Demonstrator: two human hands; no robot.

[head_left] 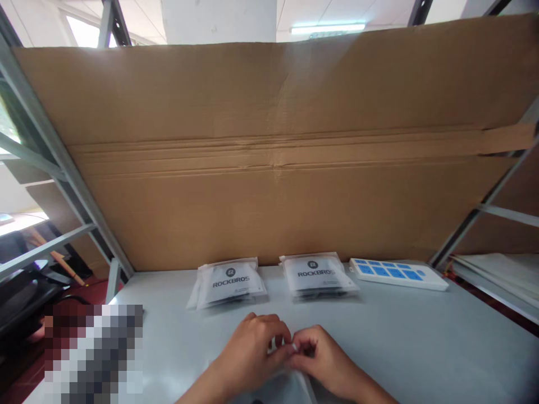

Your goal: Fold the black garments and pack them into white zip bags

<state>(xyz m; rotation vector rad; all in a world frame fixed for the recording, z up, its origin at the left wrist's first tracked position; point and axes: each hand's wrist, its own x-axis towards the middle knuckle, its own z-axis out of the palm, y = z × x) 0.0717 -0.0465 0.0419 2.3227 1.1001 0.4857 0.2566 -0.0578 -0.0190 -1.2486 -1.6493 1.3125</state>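
My left hand (263, 348) is closed in a pinch at the upper edge of a frosted plastic bag (275, 390). My right hand (324, 359) pinches that edge from the other side, and its fingertips meet those of my left hand. A small whitish bit of the bag shows between the fingers. Most of the bag lies behind my hands or below the picture's lower border, with part of a dark mark showing at the bottom. Beyond my hands lie frosted ROCKBROS bags: a left pile (229, 283) and a right pile (319, 276).
A white power strip (396, 274) with blue sockets lies at the back right of the grey table (421, 336). A tall cardboard panel (269, 213) closes off the back. Metal frame posts (71, 151) flank it. A pixelated patch covers the lower left.
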